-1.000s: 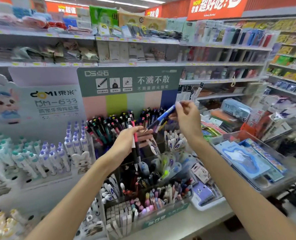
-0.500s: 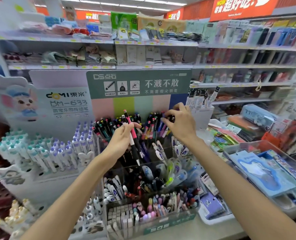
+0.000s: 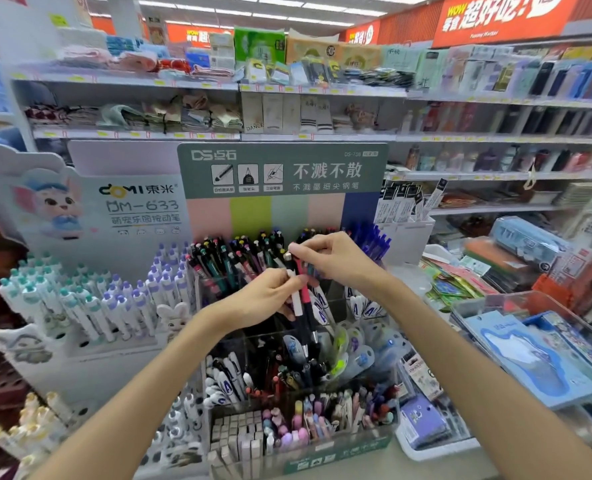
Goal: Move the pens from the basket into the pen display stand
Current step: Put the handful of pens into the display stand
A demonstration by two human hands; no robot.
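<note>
Head view: left hand (image 3: pixel 266 299) hides held pens' (image 3: pixel 301 296) middles.

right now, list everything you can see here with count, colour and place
held pens: a few, red, white and black, in both hands at centre
pen stand: one, grey-green header with pastel stripes, centre back
stand pens: many, dark with coloured caps, top row of the stand
blue pens: a bunch, blue, right end of the top row
lower pens: many, pastel and dark, clear front bins
white pens: many, white with teal or purple caps, left display
cartoon sign: one, pale blue, above the white pens
clear box: one, with blue packs, right
shelves: several, white, packed goods, behind
left hand: grips the held pens
right hand: pinches the top of the red pen
</note>
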